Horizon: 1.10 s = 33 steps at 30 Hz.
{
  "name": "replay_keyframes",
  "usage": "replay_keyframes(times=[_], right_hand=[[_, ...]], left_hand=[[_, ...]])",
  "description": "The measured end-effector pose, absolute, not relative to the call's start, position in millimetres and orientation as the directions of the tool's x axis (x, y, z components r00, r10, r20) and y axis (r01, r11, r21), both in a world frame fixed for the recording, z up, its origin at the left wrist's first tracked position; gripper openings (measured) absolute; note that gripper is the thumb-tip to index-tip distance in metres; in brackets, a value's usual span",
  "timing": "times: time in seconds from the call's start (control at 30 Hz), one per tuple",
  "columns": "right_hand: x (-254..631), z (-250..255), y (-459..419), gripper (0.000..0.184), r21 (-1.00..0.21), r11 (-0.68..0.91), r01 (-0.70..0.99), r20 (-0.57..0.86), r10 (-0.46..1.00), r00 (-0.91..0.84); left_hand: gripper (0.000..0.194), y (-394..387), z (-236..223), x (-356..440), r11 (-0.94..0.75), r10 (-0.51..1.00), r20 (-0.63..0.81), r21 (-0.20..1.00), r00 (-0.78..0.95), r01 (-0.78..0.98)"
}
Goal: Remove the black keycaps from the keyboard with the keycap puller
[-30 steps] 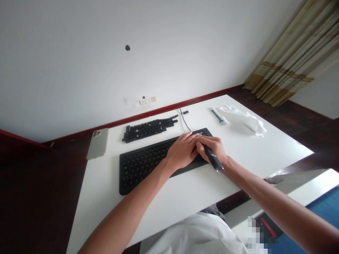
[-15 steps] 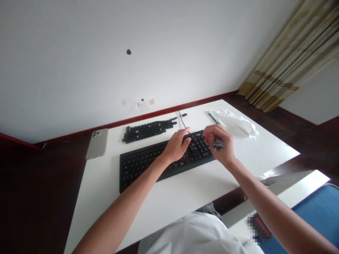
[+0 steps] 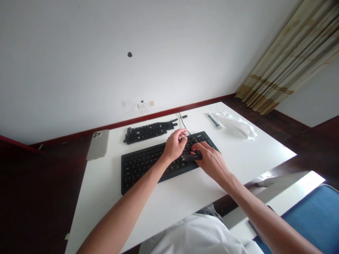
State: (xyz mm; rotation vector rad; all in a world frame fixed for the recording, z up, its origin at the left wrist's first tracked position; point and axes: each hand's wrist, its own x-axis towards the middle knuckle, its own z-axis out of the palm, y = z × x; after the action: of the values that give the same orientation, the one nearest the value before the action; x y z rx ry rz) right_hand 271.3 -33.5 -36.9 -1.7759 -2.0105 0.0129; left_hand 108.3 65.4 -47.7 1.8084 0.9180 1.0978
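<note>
A black keyboard [image 3: 144,168] lies on the white table, with many bare key positions showing. My left hand [image 3: 175,144] hovers at the keyboard's right-centre part, fingers curved and thumb apart, nothing visible between them. Beside it, my right hand [image 3: 208,155] is closed around a dark rod-shaped tool [image 3: 189,157], whose end points left across the lower keys. Its fingertips are bent down over the keyboard and partly hidden. Behind the keyboard, loose black keycaps [image 3: 149,132] sit in rows, and one more keycap [image 3: 184,116] lies apart near the cable [image 3: 182,121].
A phone [image 3: 97,145] rests face down at the table's left edge. To the back right are a blue-and-white brush-like item [image 3: 214,121] and a crumpled white plastic bag [image 3: 238,125]. A wall runs behind the table; a blue seat [image 3: 312,215] stands lower right.
My right hand has moved left and down from the keyboard's right end, turning the tool to point left. My left hand has shifted slightly left.
</note>
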Motion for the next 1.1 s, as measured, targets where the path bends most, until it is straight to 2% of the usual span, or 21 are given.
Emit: replay_keyframes(times=[0.13,0.27,0.37,0.5,0.67,0.87,1.1], right_hand=[[269.4,-31.3,-29.9,0.021,-0.310,0.205,0.929,0.313,0.944,-0.104],[284.4,-21.7,-6.0,0.025,-0.446,0.199,0.872,0.316,0.947,-0.054],[307.0,-13.9,37.0,0.011,-0.575,0.104,0.811,0.284,0.956,0.079],[332.8,-10.9,106.2,0.027,-0.603,-0.058,0.796,0.108,0.982,0.153],[332.5,-22.9,151.5,0.024,-0.518,-0.135,0.845,0.046,0.982,0.185],[321.6,-38.5,158.5,0.020,-0.453,-0.132,0.882,0.070,0.981,0.182],[316.2,-36.1,162.6,0.026,-0.430,-0.096,0.898,0.080,0.986,0.144]], left_hand=[[0.026,67.3,-49.3,107.7,-0.377,0.889,0.320,0.918,0.326,0.127],[0.021,74.2,-55.6,106.4,-0.328,0.919,0.313,0.944,0.239,0.026],[0.020,80.8,-62.2,106.3,-0.286,0.939,0.290,0.957,0.185,-0.047],[0.021,85.4,-67.9,106.9,-0.271,0.946,0.277,0.961,0.170,-0.058],[0.023,85.0,-67.5,106.5,-0.274,0.944,0.278,0.961,0.177,-0.047],[0.025,85.0,-68.2,106.9,-0.267,0.948,0.271,0.963,0.170,-0.045],[0.025,85.0,-68.8,106.7,-0.266,0.948,0.268,0.963,0.173,-0.033]])
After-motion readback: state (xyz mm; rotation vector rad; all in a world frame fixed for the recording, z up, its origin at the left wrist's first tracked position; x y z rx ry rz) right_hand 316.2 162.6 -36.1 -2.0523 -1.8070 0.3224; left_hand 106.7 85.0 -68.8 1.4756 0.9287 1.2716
